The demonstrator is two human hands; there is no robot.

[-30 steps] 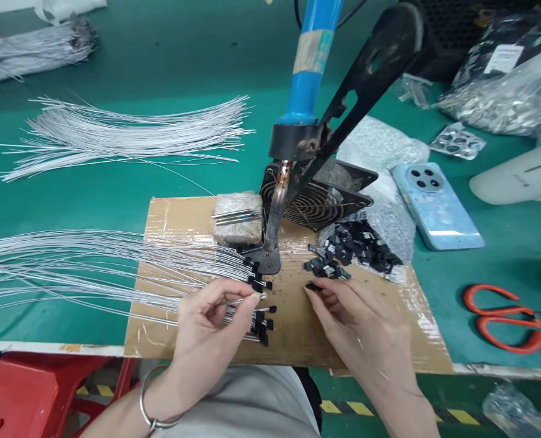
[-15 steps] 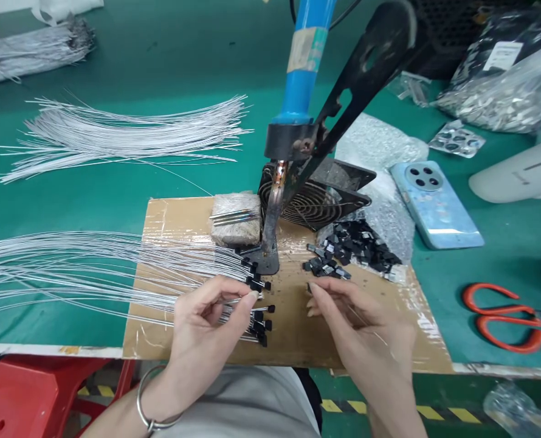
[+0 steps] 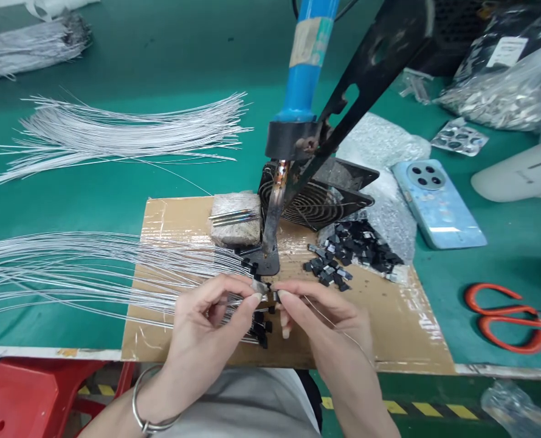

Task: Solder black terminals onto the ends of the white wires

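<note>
My left hand [image 3: 216, 322] is closed in a pinch over the bundle of white cables [image 3: 161, 292]. What its fingertips grip is too small to make out; a greyish bit shows there. My right hand [image 3: 329, 322] pinches a small black connector piece [image 3: 276, 296] with a ribbed metal edge, close to the left fingertips. A thin wire [image 3: 338, 328] runs across the right palm. Black cable ends [image 3: 262, 331] lie beneath and beside the left fingers. Just behind both hands stands a blue-handled soldering iron [image 3: 298, 91], tip down in a black metal stand [image 3: 361, 73].
A pile of black connector pieces [image 3: 361, 246] lies on the cardboard [image 3: 389, 340]. Behind the iron are a fan [image 3: 316, 201] and a pad [image 3: 234, 228] holding metal rods. Another cable bundle [image 3: 129, 131], a phone [image 3: 439, 204] and red-handled scissors [image 3: 507, 319] rest on the green table.
My right hand has moved left with the black connector piece, bringing it up to the left fingertips. The left hand stays almost in place.
</note>
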